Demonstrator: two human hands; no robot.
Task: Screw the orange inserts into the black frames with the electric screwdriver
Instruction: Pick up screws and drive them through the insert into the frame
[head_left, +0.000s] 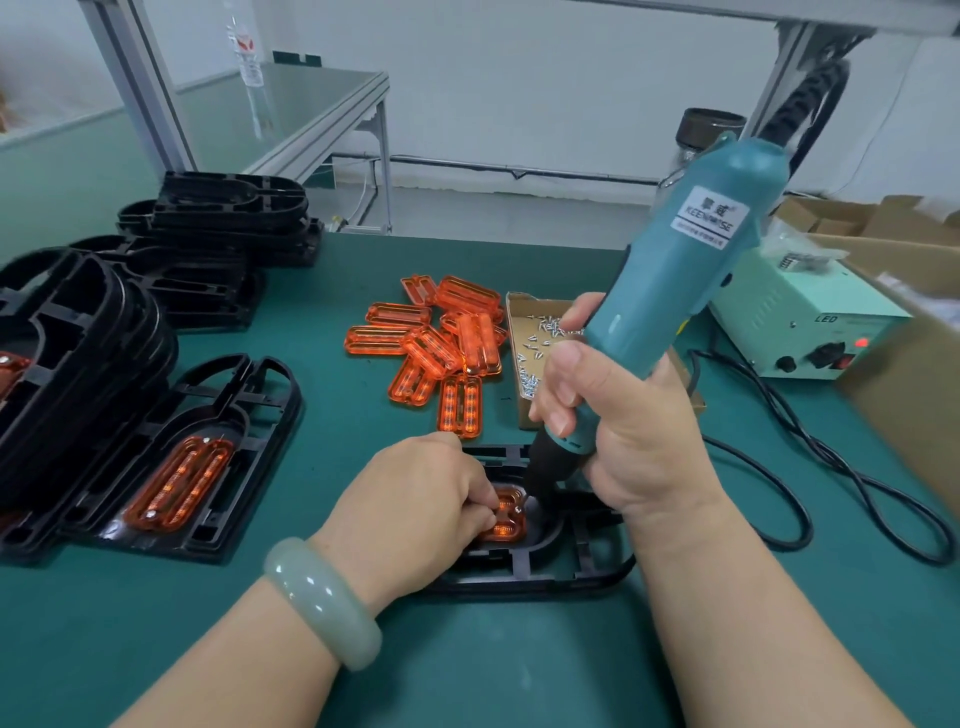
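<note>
A black frame (540, 574) lies on the green mat in front of me with an orange insert (506, 522) seated in it. My left hand (421, 493) rests on the frame, fingertips curled down and pinching at the insert. My right hand (618, 426) grips the teal electric screwdriver (680, 270), held tilted, with its black tip (535, 499) down on the insert's right side. Loose orange inserts (441, 343) lie in a pile beyond. A small cardboard tray (519, 317) holds several silver screws.
A black frame with a screwed-in orange insert (176, 483) lies at the left, beside stacks of black frames (78, 338). More frames (228, 213) are stacked behind. The power supply box (810, 322) and its black cable (810, 467) sit right, next to a cardboard box (914, 374).
</note>
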